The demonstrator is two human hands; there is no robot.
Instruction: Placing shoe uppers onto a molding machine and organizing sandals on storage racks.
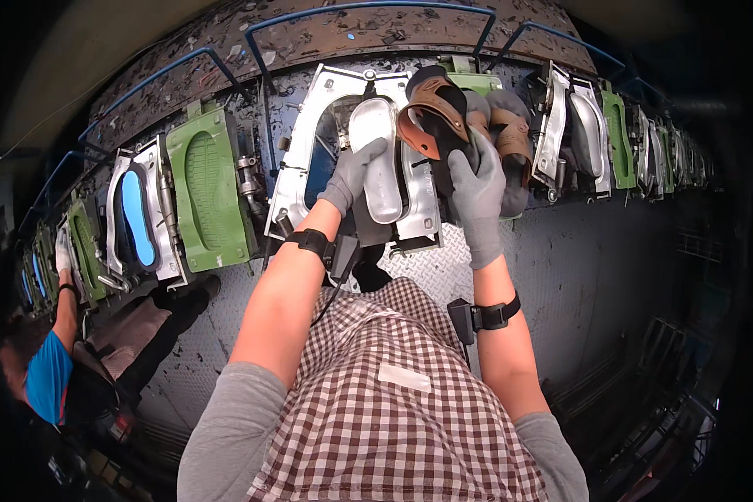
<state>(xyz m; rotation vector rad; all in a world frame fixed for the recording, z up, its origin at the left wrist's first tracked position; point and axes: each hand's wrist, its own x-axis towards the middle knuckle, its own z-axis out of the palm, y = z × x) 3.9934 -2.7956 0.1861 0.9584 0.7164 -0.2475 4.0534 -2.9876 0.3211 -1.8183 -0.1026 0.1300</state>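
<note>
My left hand [356, 177], in a grey glove, is closed on the left edge of a silver foot-shaped shoe last [381, 188]. The last stands over an open silver metal mould [299, 155]. To the right, my gloved right hand [479, 192] grips a brown sandal upper [437, 109] with a dark inside and an orange-brown strap lining. The upper tilts toward the last and overlaps its upper right side. Some of my right fingers are hidden behind the upper. Just beyond that hand, brown sandals [510, 138] with dark soles sit on the neighbouring mould.
Green mould plates [207, 188] and metal moulds run in a curved row to both sides, one with a blue insole shape [136, 219]. Blue rails [368, 7] stand behind. At far left a co-worker's gloved hand [63, 251] touches a mould. Tread-plate floor [456, 268] lies below.
</note>
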